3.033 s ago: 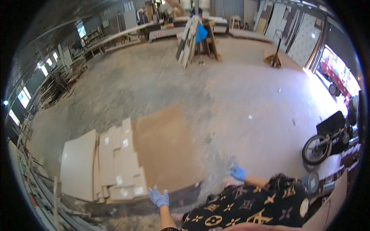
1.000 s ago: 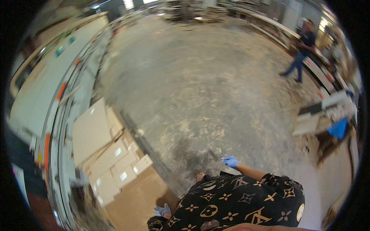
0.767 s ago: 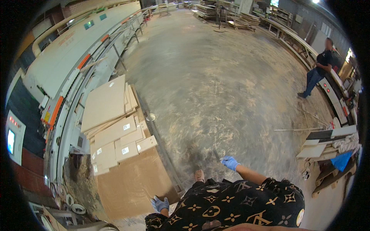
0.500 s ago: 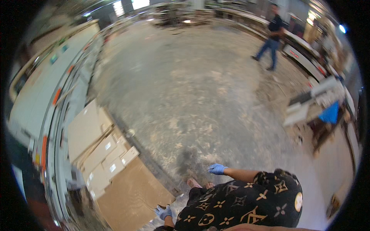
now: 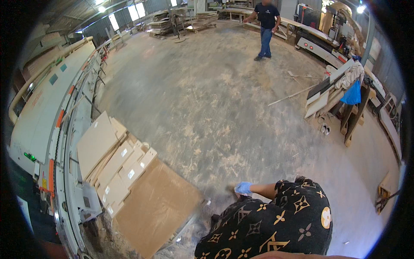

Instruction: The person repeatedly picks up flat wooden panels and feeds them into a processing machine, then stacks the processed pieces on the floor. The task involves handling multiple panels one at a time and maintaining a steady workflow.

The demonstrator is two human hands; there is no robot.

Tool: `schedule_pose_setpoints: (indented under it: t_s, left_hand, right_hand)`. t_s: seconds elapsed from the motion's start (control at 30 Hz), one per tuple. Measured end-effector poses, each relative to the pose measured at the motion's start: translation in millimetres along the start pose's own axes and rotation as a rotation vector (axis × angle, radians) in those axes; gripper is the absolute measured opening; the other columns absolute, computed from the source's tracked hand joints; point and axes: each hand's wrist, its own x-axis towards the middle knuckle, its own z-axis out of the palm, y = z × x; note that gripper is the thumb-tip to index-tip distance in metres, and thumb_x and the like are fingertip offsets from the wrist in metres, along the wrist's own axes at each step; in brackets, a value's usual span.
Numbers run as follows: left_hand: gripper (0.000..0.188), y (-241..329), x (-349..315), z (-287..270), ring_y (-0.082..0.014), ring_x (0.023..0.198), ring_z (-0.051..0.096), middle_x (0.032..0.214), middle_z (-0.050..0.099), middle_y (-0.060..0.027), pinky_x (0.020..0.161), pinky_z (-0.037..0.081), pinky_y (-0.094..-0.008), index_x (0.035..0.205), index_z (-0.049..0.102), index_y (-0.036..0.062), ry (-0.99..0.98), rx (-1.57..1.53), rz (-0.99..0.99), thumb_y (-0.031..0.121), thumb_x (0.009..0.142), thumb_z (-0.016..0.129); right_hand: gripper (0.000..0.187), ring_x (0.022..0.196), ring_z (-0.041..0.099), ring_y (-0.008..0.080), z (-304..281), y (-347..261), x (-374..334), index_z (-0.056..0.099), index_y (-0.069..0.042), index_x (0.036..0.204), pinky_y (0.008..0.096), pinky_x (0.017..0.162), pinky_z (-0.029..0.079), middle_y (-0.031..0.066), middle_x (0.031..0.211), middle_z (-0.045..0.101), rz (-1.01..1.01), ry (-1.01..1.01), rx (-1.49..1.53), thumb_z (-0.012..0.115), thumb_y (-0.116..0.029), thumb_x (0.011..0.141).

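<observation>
My right hand (image 5: 244,188), in a light blue glove, hangs beside my patterned dark clothing above the floor. Nothing shows in it, but its fingers are too small and blurred to judge. My left hand is out of sight. Nearest on the left lies a large brown board (image 5: 161,205), flat. Several pale cut panels (image 5: 116,172) with small white labels lie overlapped beyond it, and a larger pale panel (image 5: 97,138) rests behind them.
A long white machine (image 5: 47,97) with an orange-marked rail runs along the left. Another person (image 5: 266,30) stands at the far right. Boards (image 5: 327,90) and a blue bag (image 5: 352,93) lean at right, beside slippers (image 5: 325,128). Stacked wood (image 5: 160,26) stands far back. Dust covers the floor (image 5: 194,95).
My left hand was at the brown board's near edge and has gone out of view. The view has shifted; the other person appears further left. My right hand stays by my side.
</observation>
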Motion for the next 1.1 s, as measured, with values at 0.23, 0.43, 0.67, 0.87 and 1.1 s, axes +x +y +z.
schedule_pose_setpoints:
  t_s: [0.23, 0.43, 0.67, 0.87, 1.1]
  left_hand:
    - [0.076, -66.6, -10.8, -29.1, -0.0374, 0.126, 0.037, 0.138, 0.034, -0.0244, 0.103, 0.033, -0.0403, 0.132, 0.042, 0.0078, -0.065, -0.075, -0.008, 0.039, 0.069, 0.071]
    - [0.075, -107.4, -13.7, -49.5, -0.0372, 0.126, 0.037, 0.138, 0.035, -0.0241, 0.103, 0.033, -0.0402, 0.132, 0.042, 0.0077, -0.091, -0.108, -0.032, 0.039, 0.07, 0.071]
    - [0.075, -134.3, -10.1, -62.1, -0.0368, 0.125, 0.037, 0.138, 0.035, -0.0239, 0.103, 0.034, -0.04, 0.132, 0.042, 0.0076, -0.091, -0.181, -0.091, 0.039, 0.07, 0.07]
    - [0.074, -156.3, -17.2, -69.1, -0.0366, 0.125, 0.038, 0.138, 0.035, -0.0236, 0.102, 0.034, -0.0399, 0.132, 0.042, 0.0075, -0.056, -0.299, -0.223, 0.038, 0.071, 0.07]
    - [0.073, -163.2, -9.9, -84.2, -0.0363, 0.125, 0.038, 0.138, 0.036, -0.0233, 0.102, 0.034, -0.0397, 0.132, 0.042, 0.0074, -0.01, -0.412, -0.374, 0.038, 0.071, 0.07]
  right_hand:
    - [0.038, 0.082, 0.063, 0.024, 115.2, -61.6, -9.7, 0.065, -0.016, 0.107, 0.0336, 0.073, 0.046, 0.0095, 0.096, 0.067, -0.26, 0.179, -0.021, 0.054, -0.042, 0.081]
    - [0.045, 0.109, 0.055, 0.0301, 134.6, -98.8, -22.4, 0.059, -0.01, 0.118, 0.0353, 0.094, 0.042, 0.011, 0.122, 0.058, -0.203, -0.01, -0.071, 0.056, -0.037, 0.083]
    - [0.039, 0.106, 0.057, 0.029, 122.3, -129.7, -29.8, 0.061, -0.007, 0.114, 0.0339, 0.091, 0.044, 0.0133, 0.116, 0.061, -0.144, -0.011, -0.041, 0.058, -0.031, 0.083]
    - [0.037, 0.097, 0.061, 0.0242, 120.5, -154.4, -7.0, 0.063, -0.007, 0.11, 0.0323, 0.088, 0.045, 0.013, 0.108, 0.065, -0.262, 0.001, -0.096, 0.06, -0.032, 0.083]
    - [0.034, 0.082, 0.06, 0.0202, 91.8, -208.0, 41.3, 0.064, -0.006, 0.108, 0.0327, 0.077, 0.048, 0.009, 0.093, 0.067, -0.432, -0.025, 0.024, 0.062, -0.03, 0.084]
